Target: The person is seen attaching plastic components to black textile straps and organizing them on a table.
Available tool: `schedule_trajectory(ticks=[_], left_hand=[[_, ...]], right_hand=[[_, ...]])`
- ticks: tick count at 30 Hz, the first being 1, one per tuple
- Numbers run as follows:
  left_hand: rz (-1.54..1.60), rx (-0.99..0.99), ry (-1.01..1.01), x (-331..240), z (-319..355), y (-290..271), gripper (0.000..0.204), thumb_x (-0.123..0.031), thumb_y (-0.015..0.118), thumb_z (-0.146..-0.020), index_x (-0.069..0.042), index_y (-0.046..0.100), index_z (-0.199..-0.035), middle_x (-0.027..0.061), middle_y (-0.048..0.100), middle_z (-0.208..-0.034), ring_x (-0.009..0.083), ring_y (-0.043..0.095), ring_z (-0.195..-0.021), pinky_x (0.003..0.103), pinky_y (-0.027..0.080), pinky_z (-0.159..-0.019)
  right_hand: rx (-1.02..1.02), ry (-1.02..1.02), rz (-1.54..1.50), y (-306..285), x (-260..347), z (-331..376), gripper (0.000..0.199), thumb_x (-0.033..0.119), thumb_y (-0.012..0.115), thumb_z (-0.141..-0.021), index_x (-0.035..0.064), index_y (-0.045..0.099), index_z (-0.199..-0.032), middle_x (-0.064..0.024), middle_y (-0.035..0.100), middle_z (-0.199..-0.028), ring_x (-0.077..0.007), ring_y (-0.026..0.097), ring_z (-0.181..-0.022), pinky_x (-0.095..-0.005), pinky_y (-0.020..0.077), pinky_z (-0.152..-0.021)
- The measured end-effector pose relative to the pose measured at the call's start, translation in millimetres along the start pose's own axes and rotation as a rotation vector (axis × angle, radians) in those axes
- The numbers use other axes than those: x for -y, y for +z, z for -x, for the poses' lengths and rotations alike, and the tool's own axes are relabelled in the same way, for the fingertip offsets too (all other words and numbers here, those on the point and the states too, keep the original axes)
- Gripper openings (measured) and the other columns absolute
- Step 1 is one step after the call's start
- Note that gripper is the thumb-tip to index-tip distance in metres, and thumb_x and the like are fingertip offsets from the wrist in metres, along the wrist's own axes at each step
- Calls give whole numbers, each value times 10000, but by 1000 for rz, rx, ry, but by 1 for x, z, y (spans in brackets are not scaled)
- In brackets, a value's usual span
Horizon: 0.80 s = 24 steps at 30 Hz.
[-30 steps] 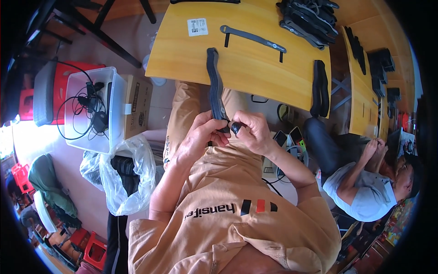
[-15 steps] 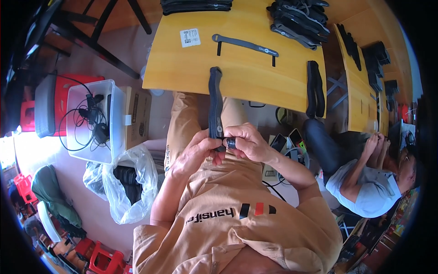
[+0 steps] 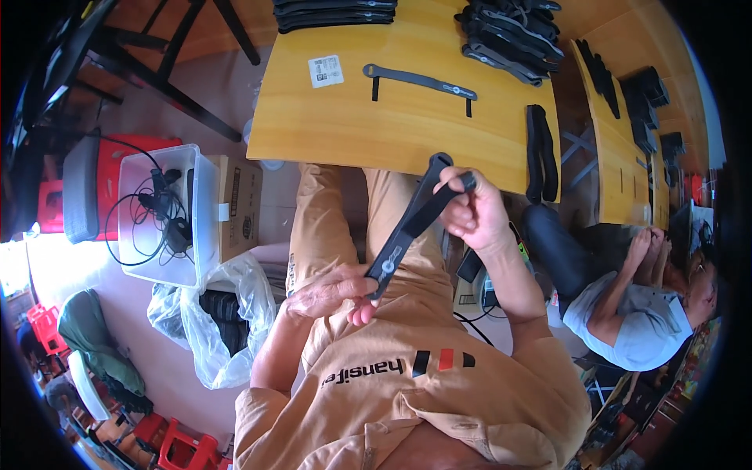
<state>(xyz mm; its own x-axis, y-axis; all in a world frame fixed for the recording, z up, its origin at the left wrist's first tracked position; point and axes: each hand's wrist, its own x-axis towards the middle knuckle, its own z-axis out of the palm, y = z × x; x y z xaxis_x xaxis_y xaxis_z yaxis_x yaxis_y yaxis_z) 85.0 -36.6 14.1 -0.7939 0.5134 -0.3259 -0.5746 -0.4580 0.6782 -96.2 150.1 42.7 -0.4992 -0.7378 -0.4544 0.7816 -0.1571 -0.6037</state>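
Observation:
A dark grey hook-and-loop strap [image 3: 385,268] stretches slantwise over my lap, below the table's near edge. Its printed lower end is pinched in my left hand [image 3: 333,291], fingers closed. My right hand [image 3: 479,215] is closed on a black strip that lifts away from the strap near its upper, eyelet end. Another grey strap [image 3: 423,81] lies flat on the yellow table [image 3: 313,117], with two short black marks beneath it. A folded dark strap [image 3: 540,153] rests at the table's right edge.
At the table's back are a neat strap stack [image 3: 337,14] and a looser strap pile [image 3: 513,43]. To my left stand a clear bin [image 3: 160,270] of cables, a cardboard box [image 3: 239,207] and a plastic bag [image 3: 204,337]. A co-worker [image 3: 627,321] sits at the right.
The strap has swung from upright to slanted. My right hand has moved up and right, pulling the black strip out from the strap; my left hand has dropped slightly down and left.

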Motion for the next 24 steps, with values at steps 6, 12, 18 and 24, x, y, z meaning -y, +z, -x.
schedule_trajectory(ticks=[6, 12, 18, 24], left_hand=[[175, 9, 218, 2, -26, -5, 465, -233, 502, -901, 12, 339, -1261, 158, 569, -1037, 222, 582, -970, 340, 469, -856], [364, -269, 158, 4, -38, -2, 391, -369, 494, -913, -27, 464, -1099, 31, 575, -836, 93, 577, -635, 200, 500, -575], [278, -135, 273, 0, -22, 1, 378, -370, 544, -887, -26, 476, -1028, 34, 531, -663, 63, 490, -525, 170, 390, -443], [90, 39, 124, -16, -12, 6, 338, -329, 547, -894, -18, 497, -1016, 11, 515, -688, 70, 498, -612, 189, 408, -553]], right_hand=[[505, 161, -2, 1, -37, -1, 500, 421, 576, -835, -77, 593, -870, -18, 442, -563, -71, 332, -354, -209, 323, -317], [464, 220, 45, 2, -45, -8, 550, 469, 664, -754, -73, 592, -813, -43, 462, -598, -82, 407, -406, -206, 359, -334], [280, 113, 110, 2, -13, 3, 413, 371, 620, -815, 42, 466, -618, 10, 376, -441, -45, 333, -305, -196, 295, -302], [245, 140, 192, -3, -4, 23, 436, 447, 555, -853, 64, 471, -663, 53, 298, -429, -13, 299, -310, -183, 272, -296]])
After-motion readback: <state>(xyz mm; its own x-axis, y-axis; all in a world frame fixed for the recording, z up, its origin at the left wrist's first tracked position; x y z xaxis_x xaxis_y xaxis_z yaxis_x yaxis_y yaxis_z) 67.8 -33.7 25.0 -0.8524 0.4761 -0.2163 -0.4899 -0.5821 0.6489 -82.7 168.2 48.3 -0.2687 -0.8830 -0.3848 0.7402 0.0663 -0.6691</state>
